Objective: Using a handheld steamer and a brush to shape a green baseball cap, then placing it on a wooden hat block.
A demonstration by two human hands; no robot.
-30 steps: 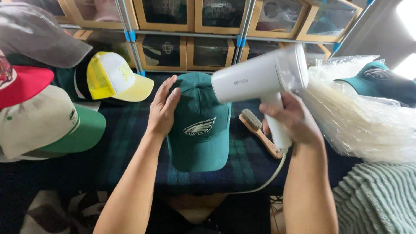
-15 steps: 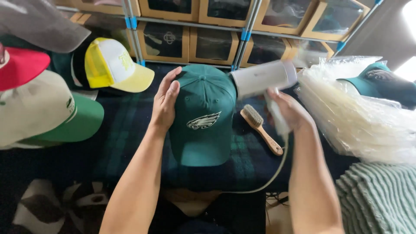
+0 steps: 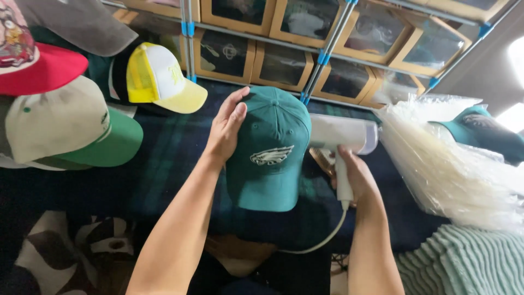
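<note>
Your steamer (image 3: 343, 134) has dropped from above the cap (image 3: 271, 153) to its right side, nozzle now against the crown, so steam reaches the fabric. Your right hand (image 3: 355, 177) wraps its fingers round the handle. Your left hand (image 3: 226, 127) cups the crown, fingers spread, steadying the cap on the bench (image 3: 164, 164).

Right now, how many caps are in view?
6: green cap under the left hand; yellow cap, grey cap, red cap and beige cap at left; teal cap at right. More may be hidden.
</note>
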